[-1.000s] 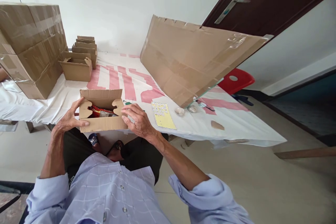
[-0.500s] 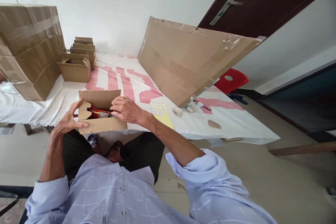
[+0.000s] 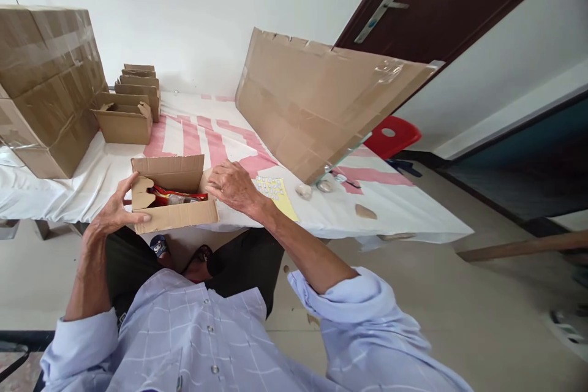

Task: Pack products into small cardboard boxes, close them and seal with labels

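A small open cardboard box (image 3: 177, 214) stands at the near edge of the table (image 3: 229, 141), with a red packet (image 3: 177, 197) lying inside. My left hand (image 3: 114, 211) grips the box's left end, thumb on the front wall and fingers curled over the folded left flap. At the box's right end my right hand (image 3: 232, 185) rests knuckles up, fingers bent down onto the right flap.
A yellow sheet (image 3: 275, 193) lies right of the box, then two small pale lumps (image 3: 304, 191). A big flat cardboard panel (image 3: 316, 104) leans at the back right. Several small empty boxes (image 3: 126, 119) and large taped cartons (image 3: 43, 86) stand at the left. A red stool (image 3: 392, 135) is behind the table.
My right hand moved from the box's front right corner up over its right flap and pushed it outward. The left hand kept its hold. The view drifted slightly.
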`<action>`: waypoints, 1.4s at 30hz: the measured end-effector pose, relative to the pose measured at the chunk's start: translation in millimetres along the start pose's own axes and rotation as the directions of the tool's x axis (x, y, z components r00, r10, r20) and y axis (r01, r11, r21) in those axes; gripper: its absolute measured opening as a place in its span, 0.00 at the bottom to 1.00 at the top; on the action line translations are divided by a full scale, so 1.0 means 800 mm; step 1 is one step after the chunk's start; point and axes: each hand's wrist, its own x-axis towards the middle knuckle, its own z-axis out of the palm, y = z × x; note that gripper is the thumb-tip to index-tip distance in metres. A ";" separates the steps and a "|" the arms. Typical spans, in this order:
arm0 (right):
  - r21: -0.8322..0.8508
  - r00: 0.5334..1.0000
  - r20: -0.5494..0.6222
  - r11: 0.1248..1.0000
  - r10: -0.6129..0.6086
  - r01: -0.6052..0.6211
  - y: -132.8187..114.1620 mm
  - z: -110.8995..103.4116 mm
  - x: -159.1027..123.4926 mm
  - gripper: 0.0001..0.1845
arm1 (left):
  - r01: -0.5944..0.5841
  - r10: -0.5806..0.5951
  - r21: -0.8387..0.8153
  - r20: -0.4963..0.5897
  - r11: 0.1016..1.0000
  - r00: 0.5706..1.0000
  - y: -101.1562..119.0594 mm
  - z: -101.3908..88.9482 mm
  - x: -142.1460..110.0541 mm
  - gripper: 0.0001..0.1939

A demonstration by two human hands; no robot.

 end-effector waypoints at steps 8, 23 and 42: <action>0.014 0.877 0.478 0.998 0.040 -0.053 -0.073 -0.028 0.073 0.17 | 0.010 -0.010 0.007 -0.002 1.000 1.000 0.001 0.004 -0.003 0.70; -0.013 0.801 0.598 1.000 -0.003 0.013 -0.052 -0.008 0.077 0.10 | -0.027 0.027 -0.020 0.003 0.999 1.000 -0.006 0.010 -0.004 0.72; 0.513 0.971 -0.237 0.848 -0.007 0.132 0.028 -0.037 0.071 0.11 | -0.036 0.035 -0.034 -0.014 0.999 0.999 -0.025 0.017 0.041 0.73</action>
